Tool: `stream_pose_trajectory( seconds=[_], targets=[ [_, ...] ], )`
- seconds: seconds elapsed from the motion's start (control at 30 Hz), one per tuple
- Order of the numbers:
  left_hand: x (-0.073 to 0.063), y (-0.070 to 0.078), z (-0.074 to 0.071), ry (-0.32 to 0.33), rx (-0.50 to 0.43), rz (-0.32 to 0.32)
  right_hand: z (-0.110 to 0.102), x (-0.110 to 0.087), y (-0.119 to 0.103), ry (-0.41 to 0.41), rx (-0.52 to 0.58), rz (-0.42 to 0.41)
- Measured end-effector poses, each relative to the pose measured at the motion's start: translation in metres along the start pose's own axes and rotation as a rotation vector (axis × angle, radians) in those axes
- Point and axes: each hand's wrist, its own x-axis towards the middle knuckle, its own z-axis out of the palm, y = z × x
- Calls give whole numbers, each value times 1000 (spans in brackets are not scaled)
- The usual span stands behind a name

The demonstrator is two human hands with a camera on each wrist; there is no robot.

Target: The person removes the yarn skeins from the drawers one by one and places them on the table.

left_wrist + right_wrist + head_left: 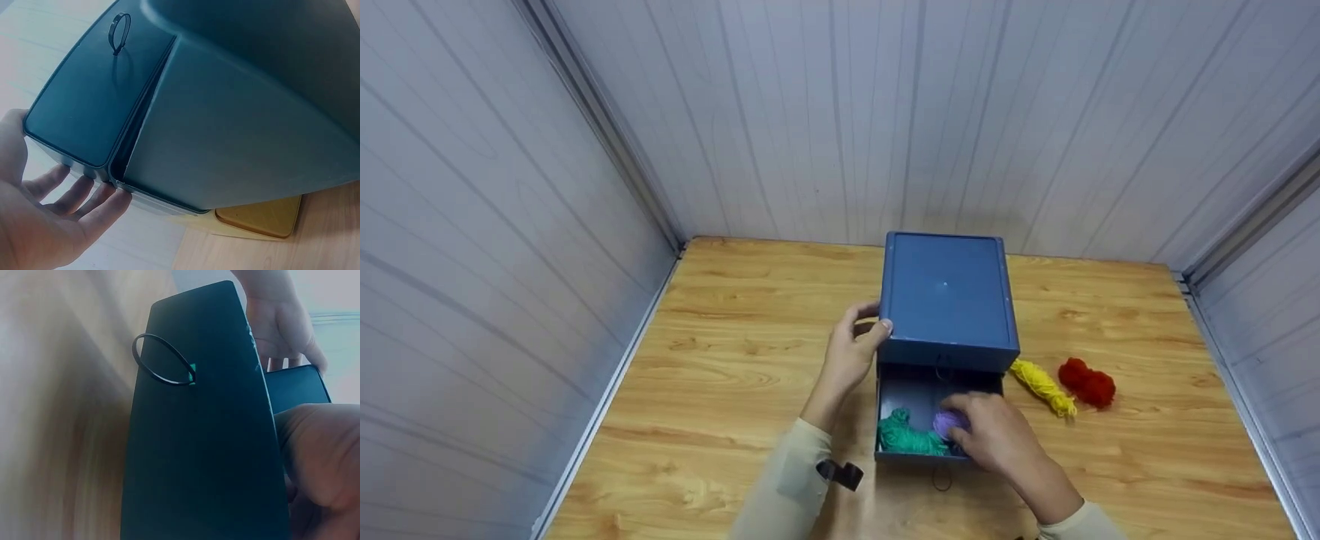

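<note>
Currently, your left hand point(851, 352) braces the left front corner of a blue two-drawer storage box point(946, 300), thumb hooked over the top edge and fingers point(84, 188) straight against its side, gripping nothing. Your right hand point(994, 435) reaches into the open lower drawer point(911, 394), its fingers curled round a purple yarn bundle point(947, 422) lying near the drawer's front wall. Item beside it, in the same drawer, to its left: one green yarn bundle point(907, 436), the two close together. Upper drawer: closed, with a black loop pull point(120, 31) on its face. Lower drawer front: a like loop pull point(163, 360). On the wooden bench point(720, 375) to the right of the box: one yellow yarn bundle point(1043, 386) and one red yarn bundle point(1087, 382), just beside each other, the yellow nearer the box.
</note>
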Motion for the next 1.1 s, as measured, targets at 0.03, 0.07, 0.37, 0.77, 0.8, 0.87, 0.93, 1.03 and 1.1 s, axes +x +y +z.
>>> stream_pose_trajectory(
  seconds=[0.03,0.07,0.37,0.77,0.8,0.87,0.93,1.03,1.1],
  targets=[
    [0,0,0,0,-4,1,0,1,0,-11,-2,-2],
    [0,0,0,1,-6,0,1,1,-1,-20,-5,-4],
    [1,-2,0,-5,8,4,5,6,2,-16,20,-10],
    [0,-1,0,-3,7,-12,2,2,8,113,71,-96],
    [0,-2,0,-2,5,-12,0,2,8,110,79,-94],
    [0,-2,0,1,3,-11,-4,2,8,106,93,-91],
    [1,-2,0,3,-1,-11,-9,1,7,112,96,-93],
    [1,-1,0,4,-1,-12,-15,0,7,136,90,-99],
    [1,-1,0,7,-2,-11,-20,-1,7,156,92,-110]
  ],
)
